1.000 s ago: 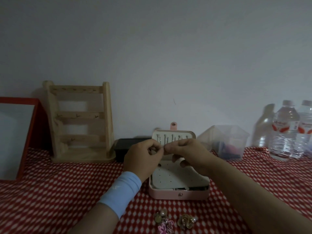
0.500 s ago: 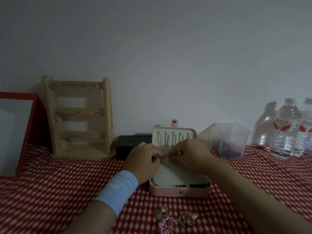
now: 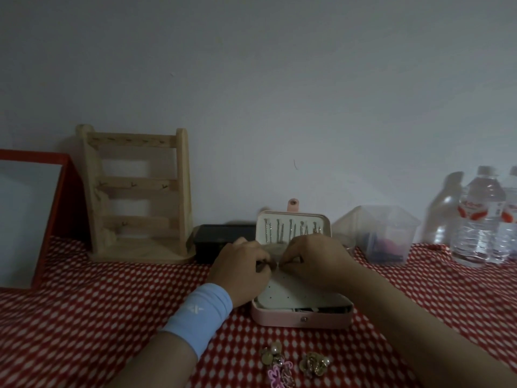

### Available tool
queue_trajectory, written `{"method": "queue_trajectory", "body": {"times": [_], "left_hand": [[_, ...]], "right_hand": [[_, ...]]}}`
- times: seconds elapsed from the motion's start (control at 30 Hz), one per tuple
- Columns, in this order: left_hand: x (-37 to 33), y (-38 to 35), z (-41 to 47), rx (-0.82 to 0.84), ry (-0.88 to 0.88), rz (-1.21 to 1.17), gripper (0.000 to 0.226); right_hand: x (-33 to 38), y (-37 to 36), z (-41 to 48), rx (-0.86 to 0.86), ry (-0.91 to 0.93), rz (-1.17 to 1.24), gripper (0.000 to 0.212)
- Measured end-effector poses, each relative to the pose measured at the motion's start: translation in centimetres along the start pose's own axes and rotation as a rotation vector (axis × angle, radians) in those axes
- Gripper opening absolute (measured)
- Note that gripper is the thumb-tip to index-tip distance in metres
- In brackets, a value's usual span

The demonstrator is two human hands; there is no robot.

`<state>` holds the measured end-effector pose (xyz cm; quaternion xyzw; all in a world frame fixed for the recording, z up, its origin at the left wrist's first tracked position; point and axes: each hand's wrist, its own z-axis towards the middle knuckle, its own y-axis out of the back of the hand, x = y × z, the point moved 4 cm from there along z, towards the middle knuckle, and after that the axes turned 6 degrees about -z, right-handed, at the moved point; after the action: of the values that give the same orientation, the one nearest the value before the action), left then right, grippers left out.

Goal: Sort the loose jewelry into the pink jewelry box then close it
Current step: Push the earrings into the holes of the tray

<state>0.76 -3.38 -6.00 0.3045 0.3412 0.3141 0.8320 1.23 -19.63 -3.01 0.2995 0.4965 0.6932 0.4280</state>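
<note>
The pink jewelry box [image 3: 321, 322] stands open in the middle of the red-and-white checked cloth [image 3: 98, 303], its lid [image 3: 326, 224] upright toward the wall, so the thin chains [image 3: 281, 233] hooked inside it hang straight and do not tangle. Both hands meet over the back edge of the white perforated panel [image 3: 282, 292] in the base. The left hand [image 3: 240, 264] and the right hand [image 3: 313, 259] have their fingers curled, with the fingertips together on a small piece [image 3: 275, 265]. It is too small and dark to name, but I judge it is an earring being fitted into a hole of the panel, one hand steadying and the other guiding. The loose jewelry waits on the cloth near the front of the box: a pearl piece [image 3: 275, 347], a pink flower piece [image 3: 277, 378] and a gold cluster [image 3: 312, 364], so the sorting is not finished and the lid is not yet to be closed. On the left wrist is a light blue wristband [image 3: 198, 312] with a white mark like an X. The water bottles [image 3: 481, 219] at the right carry a red and white label, but its writing is too blurred to read. No other text can be read
</note>
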Motion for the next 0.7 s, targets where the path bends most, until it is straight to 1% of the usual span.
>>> {"method": "queue_trajectory", "body": {"times": [0.13, 0.3, 0.37, 0.47, 0.53, 0.6, 0.7], "left_hand": [[0.1, -0.1, 0.0, -0.006, 0.010, -0.004, 0.021], [0.1, -0.2, 0.0, -0.011, 0.017, 0.009, 0.021], [0.0, -0.1, 0.0, -0.013, 0.022, 0.005, 0.021], [-0.1, -0.1, 0.0, -0.002, 0.030, -0.001, 0.021], [-0.1, -0.2, -0.1, -0.004, 0.036, -0.023, 0.022], [-0.2, -0.2, -0.1, 0.000, 0.033, -0.037, 0.024], [-0.6, -0.3, 0.0, 0.042, 0.018, -0.027, 0.025]], "right_hand": [[-0.1, -0.1, 0.1, 0.047, -0.009, 0.043, 0.017], [-0.4, -0.3, 0.1, 0.040, -0.075, 0.129, 0.014], [-0.4, -0.1, 0.1, 0.026, -0.104, 0.172, 0.021], [-0.5, 0.1, 0.0, 0.045, -0.130, 0.195, 0.046], [-0.8, 0.0, 0.1, 0.061, -0.153, 0.231, 0.056], [-1.3, -0.3, 0.2, 0.060, -0.185, 0.312, 0.056], [-2.0, -0.6, 0.4, 0.048, -0.223, 0.390, 0.049]]}}
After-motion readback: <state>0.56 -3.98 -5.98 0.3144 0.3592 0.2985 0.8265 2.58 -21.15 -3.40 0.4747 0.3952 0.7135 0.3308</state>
